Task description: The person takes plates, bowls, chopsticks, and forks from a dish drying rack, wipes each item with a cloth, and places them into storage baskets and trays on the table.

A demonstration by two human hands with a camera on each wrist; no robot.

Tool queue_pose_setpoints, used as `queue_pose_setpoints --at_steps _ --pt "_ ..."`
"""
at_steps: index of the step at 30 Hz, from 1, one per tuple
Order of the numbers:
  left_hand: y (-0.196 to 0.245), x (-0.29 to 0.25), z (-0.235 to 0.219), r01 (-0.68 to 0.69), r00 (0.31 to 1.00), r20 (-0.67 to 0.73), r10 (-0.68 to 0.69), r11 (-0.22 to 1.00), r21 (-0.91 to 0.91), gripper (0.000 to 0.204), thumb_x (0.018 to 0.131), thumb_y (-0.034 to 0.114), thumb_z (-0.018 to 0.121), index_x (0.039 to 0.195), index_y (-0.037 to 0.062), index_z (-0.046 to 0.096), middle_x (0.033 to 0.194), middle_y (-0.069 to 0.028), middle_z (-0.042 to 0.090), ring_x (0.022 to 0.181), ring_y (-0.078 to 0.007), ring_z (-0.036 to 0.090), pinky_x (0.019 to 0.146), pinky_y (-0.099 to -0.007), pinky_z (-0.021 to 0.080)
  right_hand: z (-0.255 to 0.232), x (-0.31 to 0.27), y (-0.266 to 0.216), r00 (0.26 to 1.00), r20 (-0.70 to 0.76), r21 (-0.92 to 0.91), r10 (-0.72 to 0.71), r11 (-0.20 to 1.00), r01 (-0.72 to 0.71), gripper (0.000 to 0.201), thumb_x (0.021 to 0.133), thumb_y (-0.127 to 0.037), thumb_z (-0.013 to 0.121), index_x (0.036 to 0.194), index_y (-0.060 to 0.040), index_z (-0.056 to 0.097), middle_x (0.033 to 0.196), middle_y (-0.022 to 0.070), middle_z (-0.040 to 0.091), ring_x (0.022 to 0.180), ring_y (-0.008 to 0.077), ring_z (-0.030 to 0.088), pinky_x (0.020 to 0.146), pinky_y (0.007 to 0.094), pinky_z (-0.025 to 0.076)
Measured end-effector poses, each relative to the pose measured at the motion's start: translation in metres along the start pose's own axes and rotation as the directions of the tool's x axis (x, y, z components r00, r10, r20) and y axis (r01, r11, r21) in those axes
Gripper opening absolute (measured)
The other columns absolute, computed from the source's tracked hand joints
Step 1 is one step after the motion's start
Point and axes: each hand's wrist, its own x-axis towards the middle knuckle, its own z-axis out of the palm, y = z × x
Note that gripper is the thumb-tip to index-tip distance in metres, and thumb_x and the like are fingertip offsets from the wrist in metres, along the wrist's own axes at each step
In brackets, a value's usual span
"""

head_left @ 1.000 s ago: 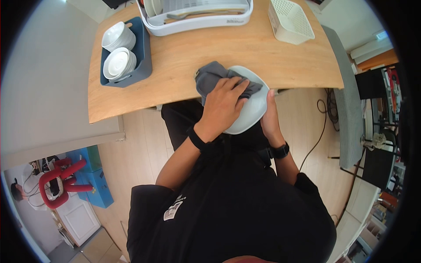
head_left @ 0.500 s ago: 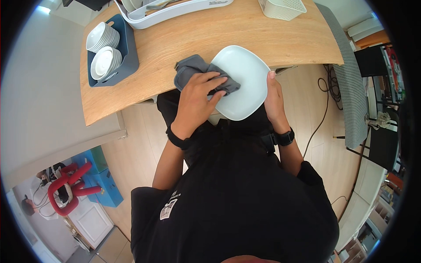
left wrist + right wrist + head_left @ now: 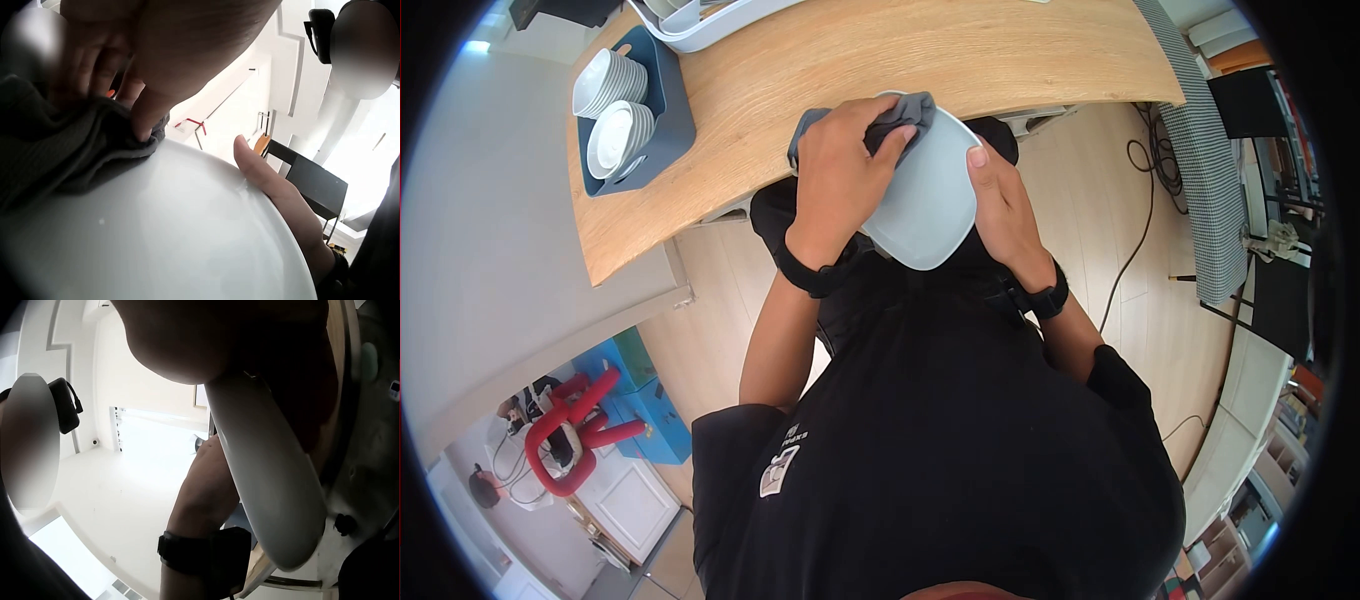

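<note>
In the head view a white plate (image 3: pixel 928 195) is held tilted over the lap, off the table's front edge. My right hand (image 3: pixel 1008 210) grips its right rim, thumb on the upper face. My left hand (image 3: pixel 840 170) pinches a grey cloth (image 3: pixel 908 112) over the plate's upper left rim. The left wrist view has the cloth (image 3: pixel 69 150) bunched under the left fingers against the plate (image 3: pixel 181 231), with the right thumb at the far rim. From the right wrist the plate (image 3: pixel 269 481) appears nearly edge-on; the right fingers are dark there.
On the wooden table (image 3: pixel 800 80) a blue-grey bin (image 3: pixel 668 120) with stacked white bowls (image 3: pixel 615 135) stands at the left. A white dish rack (image 3: pixel 700 32) is at the back edge of view. A checkered surface (image 3: pixel 1200 190) lies right, beside a cable (image 3: pixel 1145 220) on the floor.
The cloth in my left hand has gone from the plate's middle to its left side, then up around the upper rim. The plate has tilted more, and the view has shifted across the table.
</note>
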Motion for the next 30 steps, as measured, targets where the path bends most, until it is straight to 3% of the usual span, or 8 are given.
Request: queue_pose_setpoints --at_steps 2,4,8,13,19,23,25,30 --pt "0.003 0.000 0.005 -0.008 1.000 0.016 0.008 1.000 -0.003 0.028 0.078 0.013 0.075 0.102 -0.0008 0.070 0.098 -0.0182 0.070 0.084 -0.0348 0.067 0.075 -0.0381 0.053 -0.001 0.000 0.002 1.000 -0.009 0.040 0.006 0.999 -0.006 0.053 0.105 -0.041 0.032 0.126 0.0017 0.057 0.102 0.0152 0.067 0.095 0.0205 0.062 0.087 0.0332 0.046" --pt "0.006 -0.001 0.013 -0.166 0.986 0.005 0.166 0.986 0.003 0.029 0.078 0.010 0.076 0.106 0.0015 0.070 0.098 -0.0144 0.072 0.081 -0.0242 0.068 0.072 -0.0312 0.053 -0.003 0.000 0.005 0.998 -0.017 0.111 0.065 0.992 -0.063 0.055 0.106 -0.042 0.030 0.124 0.0026 0.058 0.103 0.0135 0.067 0.095 0.0188 0.061 0.087 0.0318 0.046" --pt "0.021 -0.012 0.020 -0.321 0.942 0.093 0.322 0.947 -0.023 0.029 0.078 0.009 0.075 0.106 0.0014 0.069 0.102 -0.0139 0.071 0.086 -0.0303 0.067 0.076 -0.0366 0.053 -0.012 0.002 0.014 0.993 -0.015 0.143 0.113 0.984 -0.110 0.057 0.107 -0.043 0.028 0.123 0.0031 0.059 0.105 0.0116 0.067 0.097 0.0166 0.060 0.088 0.0309 0.045" --pt "0.032 -0.025 0.017 -0.282 0.944 0.181 0.276 0.959 0.009 0.027 0.078 0.010 0.074 0.103 0.0017 0.069 0.102 -0.0128 0.070 0.088 -0.0308 0.065 0.077 -0.0372 0.052 -0.013 0.001 0.021 0.981 -0.078 0.369 0.178 0.919 -0.137 0.059 0.107 -0.042 0.028 0.120 0.0065 0.059 0.108 0.0110 0.065 0.100 0.0165 0.059 0.090 0.0314 0.045" --pt "0.012 -0.030 0.012 -0.254 0.959 0.155 0.236 0.961 0.106 0.025 0.079 0.010 0.073 0.104 0.0037 0.070 0.104 -0.0104 0.070 0.090 -0.0304 0.064 0.078 -0.0360 0.052 -0.026 0.002 0.039 0.972 -0.198 0.300 0.131 0.952 -0.067 0.055 0.106 -0.040 0.036 0.125 0.0075 0.056 0.115 0.0133 0.064 0.104 0.0168 0.058 0.092 0.0310 0.046" --pt "-0.009 -0.023 -0.009 -0.073 0.996 -0.044 0.074 0.997 0.038 0.027 0.082 0.010 0.072 0.109 0.0034 0.071 0.099 -0.0115 0.072 0.089 -0.0238 0.067 0.079 -0.0317 0.052 -0.040 0.006 0.025 0.944 -0.268 0.358 0.194 0.930 -0.089 0.051 0.103 -0.036 0.046 0.126 0.0093 0.054 0.117 0.0135 0.063 0.107 0.0175 0.058 0.092 0.0320 0.046" --pt "-0.020 -0.022 -0.019 0.249 0.957 -0.012 -0.289 0.844 -0.476 0.030 0.087 0.011 0.072 0.113 -0.0020 0.068 0.101 -0.0115 0.072 0.091 -0.0162 0.067 0.081 -0.0279 0.052 -0.050 0.007 0.019 0.947 -0.249 0.383 0.202 0.919 -0.095 0.051 0.102 -0.034 0.049 0.128 0.0092 0.052 0.119 0.0134 0.062 0.109 0.0187 0.058 0.093 0.0323 0.046" --pt "-0.027 -0.023 -0.031 0.315 0.929 0.089 -0.360 0.639 -0.702 0.037 0.092 0.012 0.068 0.124 -0.0066 0.060 0.106 -0.0095 0.069 0.093 -0.0115 0.065 0.084 -0.0253 0.052 -0.063 0.006 0.012 0.948 -0.186 0.467 0.260 0.872 -0.148 0.054 0.101 -0.036 0.050 0.134 0.0069 0.047 0.124 0.0145 0.059 0.113 0.0205 0.057 0.096 0.0329 0.045"
